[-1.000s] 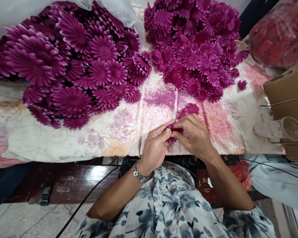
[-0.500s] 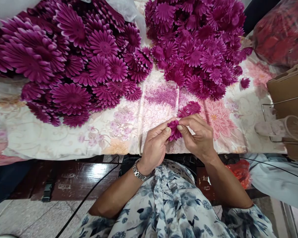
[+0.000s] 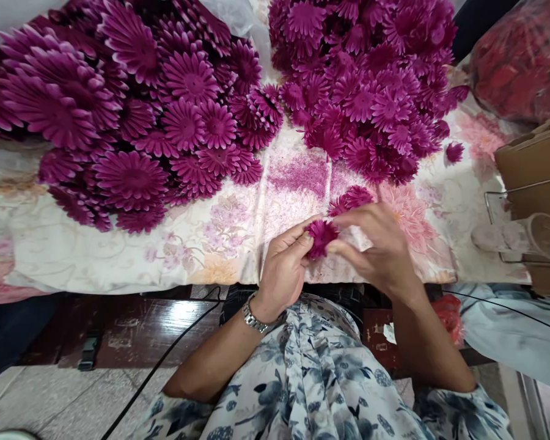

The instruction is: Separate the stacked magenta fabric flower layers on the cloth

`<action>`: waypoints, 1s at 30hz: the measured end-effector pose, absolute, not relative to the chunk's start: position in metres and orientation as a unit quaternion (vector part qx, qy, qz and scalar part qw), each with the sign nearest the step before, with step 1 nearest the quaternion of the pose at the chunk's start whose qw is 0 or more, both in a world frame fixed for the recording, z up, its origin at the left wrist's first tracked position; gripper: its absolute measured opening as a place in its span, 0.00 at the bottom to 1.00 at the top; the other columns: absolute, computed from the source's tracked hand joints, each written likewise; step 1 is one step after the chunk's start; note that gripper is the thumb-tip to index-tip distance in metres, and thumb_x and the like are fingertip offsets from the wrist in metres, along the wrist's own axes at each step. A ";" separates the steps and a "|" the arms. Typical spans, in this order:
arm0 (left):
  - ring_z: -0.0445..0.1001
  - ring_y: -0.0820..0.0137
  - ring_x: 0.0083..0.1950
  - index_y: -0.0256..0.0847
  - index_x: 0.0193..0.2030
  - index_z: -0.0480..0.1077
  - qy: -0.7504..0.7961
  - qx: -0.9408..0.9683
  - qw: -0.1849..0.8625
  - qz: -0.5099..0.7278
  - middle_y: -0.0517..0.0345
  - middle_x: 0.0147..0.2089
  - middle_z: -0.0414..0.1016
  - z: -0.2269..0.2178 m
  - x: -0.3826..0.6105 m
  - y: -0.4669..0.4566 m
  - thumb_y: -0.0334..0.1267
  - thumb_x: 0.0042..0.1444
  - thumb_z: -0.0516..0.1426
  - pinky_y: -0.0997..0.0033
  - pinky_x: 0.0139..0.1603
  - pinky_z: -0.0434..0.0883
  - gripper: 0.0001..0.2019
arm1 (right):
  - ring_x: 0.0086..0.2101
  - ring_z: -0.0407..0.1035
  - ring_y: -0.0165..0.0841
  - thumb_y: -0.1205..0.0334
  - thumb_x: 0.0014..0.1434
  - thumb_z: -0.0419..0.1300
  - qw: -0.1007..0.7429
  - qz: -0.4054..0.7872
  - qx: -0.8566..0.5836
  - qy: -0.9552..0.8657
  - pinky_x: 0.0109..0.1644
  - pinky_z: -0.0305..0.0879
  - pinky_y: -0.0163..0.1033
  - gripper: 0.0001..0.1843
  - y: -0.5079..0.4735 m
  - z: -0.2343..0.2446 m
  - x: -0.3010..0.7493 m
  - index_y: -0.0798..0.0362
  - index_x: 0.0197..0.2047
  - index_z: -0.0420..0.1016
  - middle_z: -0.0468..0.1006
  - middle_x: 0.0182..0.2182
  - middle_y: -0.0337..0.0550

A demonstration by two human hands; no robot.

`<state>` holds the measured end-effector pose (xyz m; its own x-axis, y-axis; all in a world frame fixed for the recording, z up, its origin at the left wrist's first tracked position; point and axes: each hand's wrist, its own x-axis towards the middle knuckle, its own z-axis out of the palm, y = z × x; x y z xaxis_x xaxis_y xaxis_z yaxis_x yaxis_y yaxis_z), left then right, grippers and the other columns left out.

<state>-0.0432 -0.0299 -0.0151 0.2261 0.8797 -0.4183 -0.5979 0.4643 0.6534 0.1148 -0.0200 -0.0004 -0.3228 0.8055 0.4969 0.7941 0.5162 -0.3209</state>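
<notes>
My left hand [image 3: 284, 269] pinches a small magenta fabric flower [image 3: 321, 234] between thumb and fingers, just above the near edge of the cloth-covered table [image 3: 119, 256]. My right hand [image 3: 380, 244] is at the flower's right side with its fingers curled against it; motion smears them. A few loose small flowers [image 3: 352, 198] lie on the cloth right behind my hands. A heap of large magenta flowers [image 3: 132, 110] fills the far left. A heap of smaller ones [image 3: 366, 79] fills the far right.
A clear bag of red pieces [image 3: 517, 61] sits at the far right. Below it stand a cardboard box [image 3: 531, 159] and a wire holder with a clear plastic cup [image 3: 531, 235]. Purple dust [image 3: 297, 174] marks the cloth. A black cable [image 3: 174, 348] crosses the floor.
The small flower has come up from between my closed fingers into plain view. My right hand has shifted slightly right and up, and now blurs.
</notes>
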 end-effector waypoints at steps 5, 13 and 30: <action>0.75 0.70 0.41 0.39 0.41 0.79 0.399 0.184 0.765 0.471 0.54 0.38 0.80 -0.018 -0.041 -0.031 0.36 0.46 0.63 0.73 0.45 0.69 0.14 | 0.29 0.66 0.31 0.64 0.61 0.55 0.320 0.068 -0.458 -0.827 0.36 0.61 0.39 0.05 -0.026 -0.009 0.094 0.52 0.32 0.68 0.74 0.26 0.40; 0.74 0.70 0.39 0.39 0.40 0.79 0.399 0.191 0.753 0.487 0.57 0.32 0.79 -0.018 -0.045 -0.029 0.38 0.47 0.63 0.73 0.44 0.68 0.13 | 0.27 0.67 0.32 0.71 0.58 0.56 0.347 -0.019 -0.480 -0.806 0.33 0.62 0.39 0.05 -0.029 -0.010 0.094 0.51 0.33 0.67 0.74 0.24 0.40; 0.69 0.68 0.53 0.44 0.44 0.77 0.340 0.313 0.709 0.533 0.55 0.48 0.74 -0.016 -0.047 -0.030 0.36 0.55 0.57 0.70 0.58 0.63 0.11 | 0.35 0.68 0.31 0.61 0.56 0.61 0.410 0.243 -0.535 -0.698 0.40 0.66 0.40 0.06 -0.031 -0.007 0.093 0.51 0.39 0.70 0.73 0.32 0.40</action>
